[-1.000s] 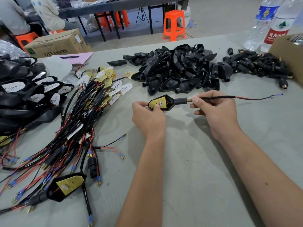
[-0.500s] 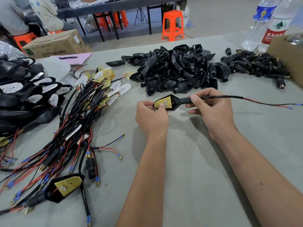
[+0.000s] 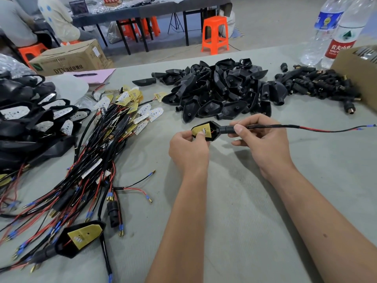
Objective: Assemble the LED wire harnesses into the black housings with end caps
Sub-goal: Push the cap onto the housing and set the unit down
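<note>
Two hands' fingers pinch one housing point(image 3: 206, 130); perhaps forty lie piled point(image 3: 220, 90)

Two water bottles point(image 3: 334, 31) stand at one o'clock on the grey counter point(image 3: 244, 211), an orange stool point(image 3: 215, 34) at twelve, a cardboard box point(image 3: 69, 58) at ten.

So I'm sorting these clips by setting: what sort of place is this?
Most likely a small assembly workshop. A heap of black housings and a bundle of LED wire harnesses lie in bulk on the work table, and other people sit at a second table behind, among orange stools.
</note>
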The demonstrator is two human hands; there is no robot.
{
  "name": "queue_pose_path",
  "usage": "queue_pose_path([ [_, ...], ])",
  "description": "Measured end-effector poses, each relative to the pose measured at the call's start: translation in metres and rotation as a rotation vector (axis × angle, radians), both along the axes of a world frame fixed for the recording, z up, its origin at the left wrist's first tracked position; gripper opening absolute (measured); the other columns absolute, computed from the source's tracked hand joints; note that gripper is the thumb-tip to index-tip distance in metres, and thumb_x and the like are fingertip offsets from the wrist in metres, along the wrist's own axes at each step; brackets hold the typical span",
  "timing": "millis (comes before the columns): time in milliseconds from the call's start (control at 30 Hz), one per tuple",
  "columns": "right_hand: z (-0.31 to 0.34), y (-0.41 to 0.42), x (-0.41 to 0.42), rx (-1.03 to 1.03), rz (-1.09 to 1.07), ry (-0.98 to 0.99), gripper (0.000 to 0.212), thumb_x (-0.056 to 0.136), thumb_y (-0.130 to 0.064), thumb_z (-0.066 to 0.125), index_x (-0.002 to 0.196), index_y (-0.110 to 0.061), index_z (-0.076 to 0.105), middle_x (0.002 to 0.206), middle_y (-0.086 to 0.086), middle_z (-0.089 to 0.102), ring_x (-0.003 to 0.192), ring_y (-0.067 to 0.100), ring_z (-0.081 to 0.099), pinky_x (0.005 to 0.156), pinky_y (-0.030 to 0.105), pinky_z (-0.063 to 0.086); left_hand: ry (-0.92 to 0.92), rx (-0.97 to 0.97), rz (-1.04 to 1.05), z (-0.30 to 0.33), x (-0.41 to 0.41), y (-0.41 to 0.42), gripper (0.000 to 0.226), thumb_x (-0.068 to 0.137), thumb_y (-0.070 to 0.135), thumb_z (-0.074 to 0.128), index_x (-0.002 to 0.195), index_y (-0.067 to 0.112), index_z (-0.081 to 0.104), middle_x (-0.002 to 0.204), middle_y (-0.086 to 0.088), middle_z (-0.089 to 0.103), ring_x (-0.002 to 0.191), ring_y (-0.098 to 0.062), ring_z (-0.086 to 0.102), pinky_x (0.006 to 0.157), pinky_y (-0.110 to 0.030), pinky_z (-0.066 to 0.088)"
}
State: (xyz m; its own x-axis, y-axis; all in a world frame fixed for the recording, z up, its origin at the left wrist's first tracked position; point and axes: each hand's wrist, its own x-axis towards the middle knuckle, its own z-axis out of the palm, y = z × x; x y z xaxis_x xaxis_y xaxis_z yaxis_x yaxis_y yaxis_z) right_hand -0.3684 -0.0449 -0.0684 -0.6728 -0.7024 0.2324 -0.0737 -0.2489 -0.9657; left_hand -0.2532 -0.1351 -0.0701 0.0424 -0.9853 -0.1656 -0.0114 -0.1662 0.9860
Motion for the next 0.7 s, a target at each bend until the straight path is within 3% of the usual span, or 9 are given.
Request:
queue_pose_path([
  [167,-0.001,-0.001,-0.002,-0.007,-0.062,-0.053,0.005,0.094,0.0,0.071,0.092,-0.004,0.07,0.089,0.015,0.076,0.082,0.029,0.077,0.065,0.028,0.062,0.042,0.05,-0.008,0.004,0.003,0.001,0.011,0.087,0.012,0.075,0.095,0.011,0.066,0.086,-0.009,0.075,0.056,-0.007,0.07,0.064,-0.026,0.06],
  [300,-0.001,-0.002,-0.003,0.002,-0.097,-0.069,0.004,0.093,-0.001,0.072,0.092,-0.001,0.068,0.088,0.018,0.075,0.079,0.029,0.077,0.064,0.028,0.062,-0.02,0.028,-0.027,0.005,0.002,0.001,0.014,0.082,0.017,0.079,0.086,0.016,0.067,0.094,-0.008,0.073,0.072,-0.019,0.063,0.07,-0.035,0.055],
  [400,-0.002,-0.003,-0.004,0.02,-0.101,-0.069,0.005,0.093,-0.002,0.073,0.094,0.001,0.069,0.088,0.019,0.075,0.079,0.028,0.077,0.065,0.029,0.062,-0.129,-0.092,-0.015,0.01,0.004,0.003,0.016,0.079,0.021,0.081,0.077,0.022,0.065,0.087,0.002,0.069,0.079,-0.019,0.063,0.073,-0.032,0.052],
  [467,-0.002,-0.003,-0.004,0.023,-0.109,-0.079,0.006,0.093,-0.003,0.073,0.095,0.001,0.069,0.085,0.018,0.075,0.077,0.029,0.077,0.063,0.028,0.061,-0.173,-0.196,-0.038,0.015,0.006,0.004,0.019,0.08,0.02,0.081,0.075,0.024,0.063,0.078,0.006,0.066,0.073,-0.013,0.063,0.072,-0.031,0.053],
  [600,-0.002,-0.003,-0.007,0.013,-0.127,-0.141,0.006,0.094,-0.008,0.075,0.092,-0.005,0.07,0.077,0.013,0.076,0.071,0.028,0.076,0.061,0.027,0.059,-0.069,-0.285,-0.206,0.022,0.016,0.002,0.02,0.084,0.009,0.078,0.089,0.02,0.062,0.081,-0.003,0.074,0.072,-0.022,0.073,0.067,-0.037,0.06],
  [700,-0.002,-0.002,-0.01,-0.002,-0.13,-0.185,0.007,0.094,-0.01,0.075,0.09,-0.008,0.069,0.074,0.01,0.075,0.07,0.027,0.075,0.062,0.027,0.058,-0.03,-0.349,-0.403,0.024,0.03,-0.005,0.033,0.082,0.001,0.077,0.107,0.021,0.07,0.08,0.004,0.075,0.07,-0.013,0.07,0.069,-0.03,0.059],
])
